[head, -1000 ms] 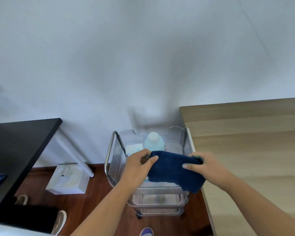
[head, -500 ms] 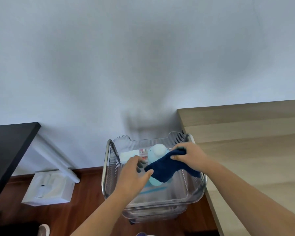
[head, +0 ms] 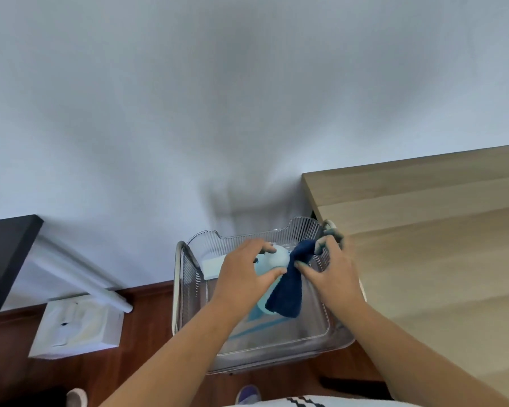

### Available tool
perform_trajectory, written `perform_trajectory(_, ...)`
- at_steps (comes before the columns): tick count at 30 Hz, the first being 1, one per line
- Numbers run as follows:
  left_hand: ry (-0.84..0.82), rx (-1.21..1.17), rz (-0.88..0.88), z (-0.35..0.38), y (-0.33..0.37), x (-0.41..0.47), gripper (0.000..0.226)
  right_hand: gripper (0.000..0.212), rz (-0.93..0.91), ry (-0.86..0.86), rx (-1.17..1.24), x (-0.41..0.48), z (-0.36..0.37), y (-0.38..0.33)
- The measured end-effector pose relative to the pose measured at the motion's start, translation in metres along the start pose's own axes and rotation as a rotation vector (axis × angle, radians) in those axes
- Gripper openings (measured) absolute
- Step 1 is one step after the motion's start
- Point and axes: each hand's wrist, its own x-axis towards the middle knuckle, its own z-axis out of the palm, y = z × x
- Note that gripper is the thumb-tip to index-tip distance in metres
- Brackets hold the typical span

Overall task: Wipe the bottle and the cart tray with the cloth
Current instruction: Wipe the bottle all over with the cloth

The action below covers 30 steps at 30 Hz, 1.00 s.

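Observation:
A pale blue bottle stands in the clear ribbed top tray of a cart. My left hand is wrapped around the bottle's upper part, fingers over its cap and thumb on its side. My right hand grips a dark blue cloth, pressing it against the bottle's right side. The cloth hangs down from my fingers into the tray and hides the bottle's lower right.
A light wooden tabletop sits right against the cart's right side. A white wall lies behind. On the wooden floor to the left stands a white box by a white table leg. A black tabletop fills the left edge.
My left hand has closed around the bottle top. My right hand drew the cloth rightward and now holds it bunched against the bottle's side. The view moved closer over the tray.

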Motion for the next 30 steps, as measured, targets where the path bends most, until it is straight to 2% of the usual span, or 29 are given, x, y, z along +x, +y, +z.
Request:
perform_trajectory(3,0.007,0.004,-0.011,0.003,0.002,0.002,0.030,0.020,-0.050,0.066,0.011,-0.016,0.017,0.006)
perform_trajectory(6,0.011,-0.003,-0.038,0.003,0.002,0.004,0.030,0.025,-0.042,0.011,0.094,-0.021,0.029,0.009)
perform_trajectory(14,0.009,-0.015,-0.074,0.000,0.003,0.004,0.034,0.046,-0.120,-0.055,-0.077,-0.017,0.039,0.008)
perform_trajectory(15,0.012,-0.018,-0.076,0.000,0.004,0.005,0.037,0.044,-0.109,-0.086,-0.027,-0.014,0.040,0.006)
perform_trajectory(19,0.012,-0.003,-0.075,0.001,0.006,0.003,0.038,0.042,0.014,-0.272,0.418,-0.016,0.043,0.004)
perform_trajectory(24,-0.007,0.013,-0.077,0.001,0.004,0.000,0.040,0.040,0.048,-0.205,0.530,-0.029,0.051,-0.004)
perform_trajectory(27,-0.021,0.025,-0.072,-0.002,0.002,0.003,0.039,0.030,0.236,-0.243,0.756,-0.008,0.054,-0.010)
perform_trajectory(30,-0.011,0.040,-0.050,0.000,0.002,0.003,0.039,0.035,0.380,-0.269,0.909,0.002,0.056,-0.007)
